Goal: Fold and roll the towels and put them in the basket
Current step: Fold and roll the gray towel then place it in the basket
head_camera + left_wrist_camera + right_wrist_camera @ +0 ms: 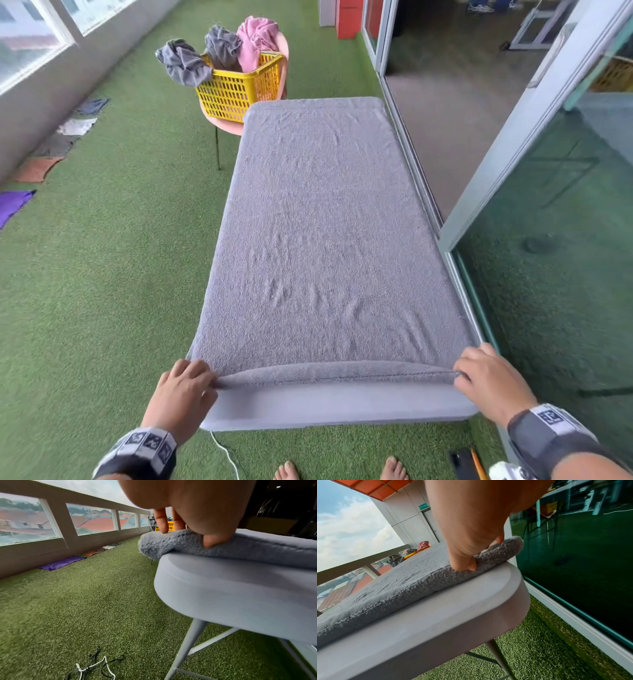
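Towel (325,222) lies flat on the table (342,407); your left hand (185,387) and right hand (489,380) pinch its near corners, ready to roll.

Head looks down; wrist views sit close, sharing the table (335,407) edge.

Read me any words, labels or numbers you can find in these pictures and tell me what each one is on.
Green sign above the far grey door, right wrist view: white lettering, too blurred to read.
Black-and-white square code markers on the left wristband and right wristband: patterns only, no words.
Grey towel, yellow plastic basket, grey folding table: no text visible.
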A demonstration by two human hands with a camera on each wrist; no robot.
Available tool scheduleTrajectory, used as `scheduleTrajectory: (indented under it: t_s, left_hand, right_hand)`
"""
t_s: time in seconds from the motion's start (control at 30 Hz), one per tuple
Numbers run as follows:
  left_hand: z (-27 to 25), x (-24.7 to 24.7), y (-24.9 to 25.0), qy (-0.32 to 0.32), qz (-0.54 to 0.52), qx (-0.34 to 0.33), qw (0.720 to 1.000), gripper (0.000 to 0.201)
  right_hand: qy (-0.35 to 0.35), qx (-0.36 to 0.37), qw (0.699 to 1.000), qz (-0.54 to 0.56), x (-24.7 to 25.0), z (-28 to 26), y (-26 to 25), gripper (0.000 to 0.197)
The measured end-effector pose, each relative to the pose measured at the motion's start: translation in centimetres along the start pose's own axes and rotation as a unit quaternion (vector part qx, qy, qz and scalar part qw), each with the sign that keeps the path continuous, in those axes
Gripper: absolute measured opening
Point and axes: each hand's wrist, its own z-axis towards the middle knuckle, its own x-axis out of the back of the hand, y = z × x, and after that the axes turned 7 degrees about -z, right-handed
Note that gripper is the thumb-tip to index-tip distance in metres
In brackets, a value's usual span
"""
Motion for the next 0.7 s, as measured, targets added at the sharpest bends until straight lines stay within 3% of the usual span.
scheduleTrajectory:
  t_s: [0.17,0.3,0.4,0.5,0.7]
  left_hand:
    - [0.2,-0.1,0.2,0.011,0.021,0.018,1.000,0.030]
    - [1.0,0.7,1.0,0.016,0.013,0.039,0.999,0.003]
    - [1.5,1.1,1.4,0.024,-0.020,0.063,0.998,0.017]
    - [1.9,0.8,1.4,0.037,-0.049,0.060,0.996,0.019]
    - [1.7,0.2,1.5,0.018,-0.070,0.035,0.997,0.035]
  right_hand:
    - [-0.035,-0.031,0.998,0.044,0.7,0.4,-0.1,0.032]
    - [-0.015,-0.089,0.992,0.085,0.9,1.2,-0.7,0.020]
    - [0.018,-0.096,0.990,0.105,0.7,1.4,-1.1,0.024]
    - [0.022,-0.078,0.991,0.109,0.6,1.2,-1.4,0.027]
    - [-0.005,-0.039,0.999,0.026,-0.2,-0.1,-1.1,0.040]
